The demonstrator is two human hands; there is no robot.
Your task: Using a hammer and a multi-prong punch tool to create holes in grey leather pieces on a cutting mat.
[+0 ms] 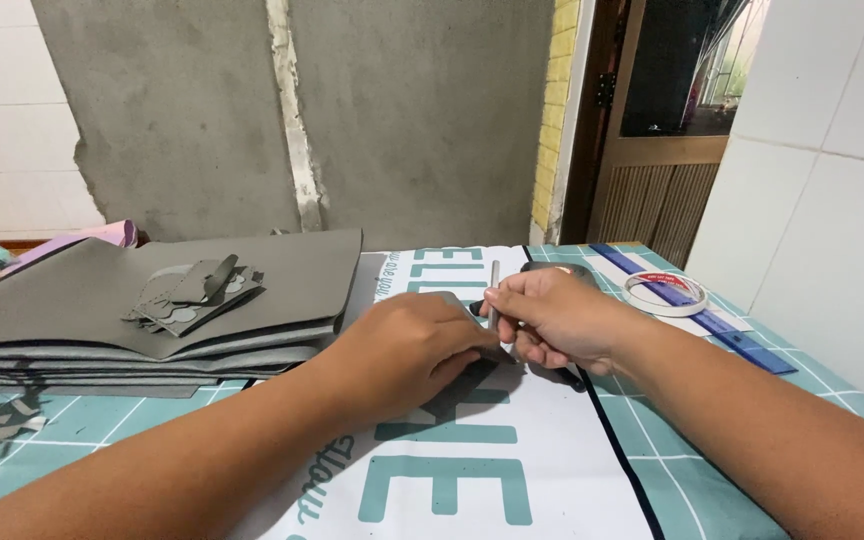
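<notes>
Near the middle of the frame the left hand (pixel 407 345) lies palm down, fingers pressed flat on a small grey sheet piece (pixel 457 385) that is mostly hidden beneath it. Touching it, the right hand (pixel 552 320) is clamped around a thin, upright metal tool (pixel 494 290) with a dark base. Both rest on a smooth white printed sheet (pixel 542 460) covering a teal gridded worktop (pixel 712 480). At the left sits a stack of matte grey sheets (pixel 102 300) topped with cut grey shapes (pixel 192 295). At the right lie a glossy tape roll (pixel 665 294) and a blue ruler (pixel 712 325).
</notes>
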